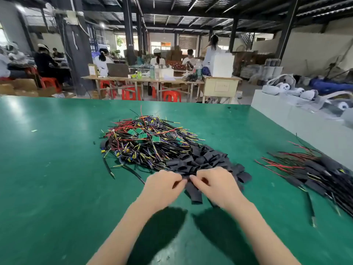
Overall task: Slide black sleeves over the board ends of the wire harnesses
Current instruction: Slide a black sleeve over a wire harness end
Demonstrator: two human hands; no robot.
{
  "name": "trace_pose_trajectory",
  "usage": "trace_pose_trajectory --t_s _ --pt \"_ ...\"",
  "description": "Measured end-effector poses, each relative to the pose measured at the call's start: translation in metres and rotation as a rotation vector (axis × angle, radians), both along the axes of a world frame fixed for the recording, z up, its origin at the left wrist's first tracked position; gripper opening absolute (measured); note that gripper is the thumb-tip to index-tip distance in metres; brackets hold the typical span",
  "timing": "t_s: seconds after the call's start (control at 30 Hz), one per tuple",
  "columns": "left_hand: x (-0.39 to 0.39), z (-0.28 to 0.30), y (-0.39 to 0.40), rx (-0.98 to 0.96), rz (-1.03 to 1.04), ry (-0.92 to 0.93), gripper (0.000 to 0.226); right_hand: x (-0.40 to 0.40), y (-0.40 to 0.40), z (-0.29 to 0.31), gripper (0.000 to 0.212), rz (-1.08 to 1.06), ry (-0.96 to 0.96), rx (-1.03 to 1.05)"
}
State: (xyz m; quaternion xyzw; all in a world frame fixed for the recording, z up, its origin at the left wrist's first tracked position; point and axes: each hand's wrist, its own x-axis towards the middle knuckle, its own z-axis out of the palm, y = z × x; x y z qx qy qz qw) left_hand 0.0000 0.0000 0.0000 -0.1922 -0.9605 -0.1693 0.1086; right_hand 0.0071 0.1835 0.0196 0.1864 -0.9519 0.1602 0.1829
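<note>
Fingers (182, 181) of left hand (162, 186) and right hand (214, 185) pinch one black sleeve (193, 192) together, beside the unsleeved harness pile (145, 142) on the green surface (57, 169).

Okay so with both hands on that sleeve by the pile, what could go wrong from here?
1. Both hands, left and right, pinch one sleeve at the edge of the sleeve pile; neighbours may drag along.
2. The bare harnesses are tangled, so pulling one could snag others or bend leads.
3. The finished bundle lies near the table edge and might get knocked off.
</note>
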Motion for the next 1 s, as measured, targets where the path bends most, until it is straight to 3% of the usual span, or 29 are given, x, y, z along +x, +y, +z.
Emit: trace_pose_trajectory --t_s 0.1,0.27,0.37,0.5,0.6,0.77,0.9,1.0 --pt "-0.006 -0.019 -0.004 0.029 0.07 0.062 0.042 -0.012 -0.018 -0.029 0.034 -0.093 -0.103 0.131" --pt "-0.013 -0.032 -0.007 0.212 0.105 0.002 0.055 -0.016 -0.025 -0.056 0.031 -0.143 -0.13 0.041" --pt "-0.015 -0.037 -0.003 0.17 0.153 0.019 0.053 -0.02 -0.025 -0.057 0.033 -0.121 -0.125 0.026" --pt "-0.014 -0.038 -0.002 0.13 0.154 0.054 0.044 -0.019 -0.021 -0.057 0.029 -0.094 -0.14 -0.036" --pt "-0.019 -0.037 -0.009 0.205 0.165 0.079 0.036 -0.017 -0.017 -0.057 0.025 -0.094 -0.153 -0.055" --pt "-0.041 -0.026 -0.026 0.425 0.212 0.197 0.005 -0.012 -0.014 -0.056 0.035 -0.175 -0.135 -0.075" --pt "-0.083 -0.007 -0.044 0.368 0.293 0.305 0.033 -0.009 -0.013 -0.055 0.031 -0.191 -0.152 -0.11" --pt "-0.113 0.006 -0.055 0.23 0.321 0.286 0.047 -0.007 -0.014 -0.054 0.024 -0.146 -0.164 -0.11"
